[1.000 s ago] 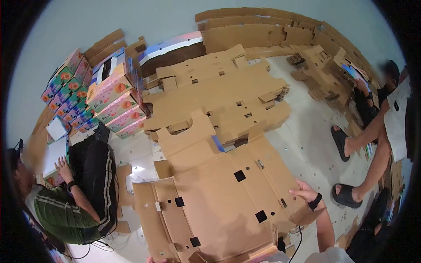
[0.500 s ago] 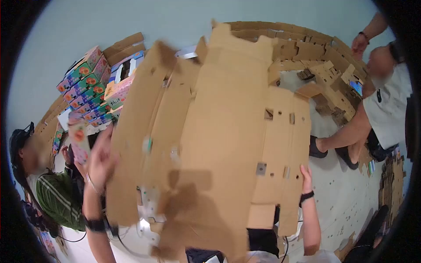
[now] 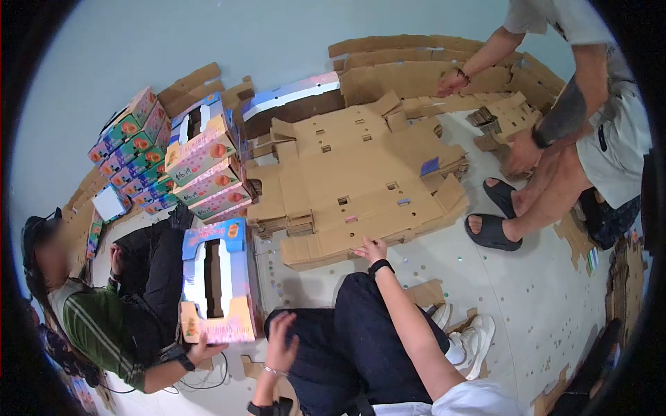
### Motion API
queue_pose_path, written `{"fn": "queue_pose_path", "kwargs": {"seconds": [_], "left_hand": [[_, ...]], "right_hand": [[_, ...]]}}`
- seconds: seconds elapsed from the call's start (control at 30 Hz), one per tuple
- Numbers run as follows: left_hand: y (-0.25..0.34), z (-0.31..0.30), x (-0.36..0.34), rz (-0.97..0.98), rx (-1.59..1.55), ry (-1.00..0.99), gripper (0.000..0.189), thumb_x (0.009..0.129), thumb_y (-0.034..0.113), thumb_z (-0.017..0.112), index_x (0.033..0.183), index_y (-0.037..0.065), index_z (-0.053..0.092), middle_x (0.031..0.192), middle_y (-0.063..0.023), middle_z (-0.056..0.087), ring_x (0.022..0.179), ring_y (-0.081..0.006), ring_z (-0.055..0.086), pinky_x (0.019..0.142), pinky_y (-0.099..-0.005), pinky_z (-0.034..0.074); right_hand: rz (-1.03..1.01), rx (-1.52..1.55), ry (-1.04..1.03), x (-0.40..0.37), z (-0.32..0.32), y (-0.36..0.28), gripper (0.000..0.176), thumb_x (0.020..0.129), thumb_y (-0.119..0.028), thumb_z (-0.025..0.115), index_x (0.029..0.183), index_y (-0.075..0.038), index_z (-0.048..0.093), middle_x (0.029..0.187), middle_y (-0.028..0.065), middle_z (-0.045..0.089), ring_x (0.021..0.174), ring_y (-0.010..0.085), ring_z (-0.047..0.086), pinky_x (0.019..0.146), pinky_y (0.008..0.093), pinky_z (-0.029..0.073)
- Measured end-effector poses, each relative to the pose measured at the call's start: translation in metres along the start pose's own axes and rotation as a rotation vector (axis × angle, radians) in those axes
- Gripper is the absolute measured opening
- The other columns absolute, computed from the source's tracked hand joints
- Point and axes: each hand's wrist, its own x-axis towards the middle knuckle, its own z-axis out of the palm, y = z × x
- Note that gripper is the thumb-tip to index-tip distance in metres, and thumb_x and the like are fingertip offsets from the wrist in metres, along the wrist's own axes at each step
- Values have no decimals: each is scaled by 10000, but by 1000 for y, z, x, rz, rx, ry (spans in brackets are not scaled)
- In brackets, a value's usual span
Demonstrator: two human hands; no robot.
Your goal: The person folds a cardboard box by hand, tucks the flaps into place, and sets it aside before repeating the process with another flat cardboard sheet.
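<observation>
My left hand (image 3: 281,347), a bracelet at its wrist, is raised over my dark trouser leg with loosely bent fingers apart and nothing in it. My right hand (image 3: 372,251) is at the near edge of a stack of flat, unfolded cardboard box sheets (image 3: 333,180), its fingers apart and seemingly touching the edge. The top sheet lies plain brown side up, with small slots and raised flaps. Left of my legs stands a folded printed fruit box (image 3: 241,277) in blue and pink; a co-worker's hand (image 3: 201,350) touches its lower end.
Stacked printed boxes (image 3: 208,184) stand at the back left. Behind the sheets, cardboard strips (image 3: 409,76) lean along the wall. A person in dark sandals (image 3: 496,232) bends over more cardboard (image 3: 510,114) at right. Small round scraps dot the floor (image 3: 527,305).
The large cardboard sheet that filled my view is down on the stack, and both my hands have come away from its sides. The co-worker's printed box now stands beside my legs.
</observation>
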Motion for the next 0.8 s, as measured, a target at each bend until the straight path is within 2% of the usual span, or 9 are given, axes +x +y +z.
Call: {"fn": "queue_pose_path", "kwargs": {"seconds": [0.07, 0.27, 0.37, 0.43, 0.47, 0.53, 0.6, 0.73, 0.8], "left_hand": [[1, 18, -24, -235, -180, -82, 541, 724, -89, 579, 1241, 41, 488, 1277, -142, 434, 1093, -281, 510, 964, -348, 408], [-13, 33, -35, -315, -196, -140, 524, 747, -61, 592, 1246, 69, 494, 1264, -128, 434, 1083, -256, 506, 956, -331, 410], [-16, 26, -22, -181, -48, -48, 482, 745, -31, 594, 1212, 43, 505, 1266, -180, 427, 1187, -355, 443, 1015, -378, 364], [-27, 13, -8, -157, 16, 40, 495, 722, -24, 602, 1203, 30, 497, 1245, -201, 436, 1194, -386, 421, 1028, -403, 342], [-39, 5, 1, -138, 59, 83, 508, 717, -19, 606, 1208, 21, 485, 1239, -210, 438, 1189, -395, 420, 1025, -412, 341], [-65, -16, 24, -68, 320, 222, 537, 712, -15, 609, 1225, -3, 448, 1247, -233, 429, 1177, -417, 417, 1019, -432, 341], [-92, -39, 50, -137, 377, 290, 571, 723, 36, 642, 1243, -33, 415, 1239, -253, 435, 1165, -426, 420, 1010, -434, 348], [-196, -39, 67, -313, 353, 320, 666, 713, 206, 722, 1251, -42, 418, 1240, -251, 436, 1171, -421, 420, 993, -425, 366], [-227, -30, 70, -680, 283, 124, 836, 652, 386, 774, 1266, -44, 406, 1227, -254, 435, 1170, -409, 427, 973, -426, 388]], "right_hand": [[-11, -1, -19, -9, 3, -1, 343, 903, -172, 586, 1121, 62, 461, 1017, 233, 603, 807, 382, 668, 632, 405, 587], [25, -60, -61, -5, -4, 2, 375, 904, -102, 553, 1151, 119, 379, 1036, 282, 575, 728, 409, 666, 563, 385, 595], [-12, -280, 28, -3, -10, 10, 296, 910, -196, 557, 996, 87, 548, 855, 222, 643, 681, 324, 680, 522, 363, 560], [-106, -975, 184, -18, -4, -3, 467, 897, -395, 536, 685, 5, 649, 622, 133, 637, 583, 237, 655, 545, 366, 512], [-106, -976, 185, -28, -2, -8, 467, 897, -395, 536, 685, 5, 649, 622, 133, 637, 583, 237, 655, 545, 366, 512], [50, -1055, -27, -45, -8, -11, 632, 858, -552, 481, 462, -75, 604, 479, 77, 578, 511, 216, 605, 591, 363, 478], [-109, -1279, -266, -69, -27, -7, 578, 859, -549, 481, 554, -83, 637, 503, 51, 590, 511, 182, 595, 583, 324, 466], [-45, -1010, -560, -166, -41, -59, 373, 921, -379, 520, 745, -71, 633, 523, 7, 558, 472, 88, 531, 488, 258, 404], [-83, -999, -556, -216, -51, -71, 360, 921, -379, 528, 765, -74, 637, 552, 11, 578, 502, 87, 558, 511, 262, 428]]}}
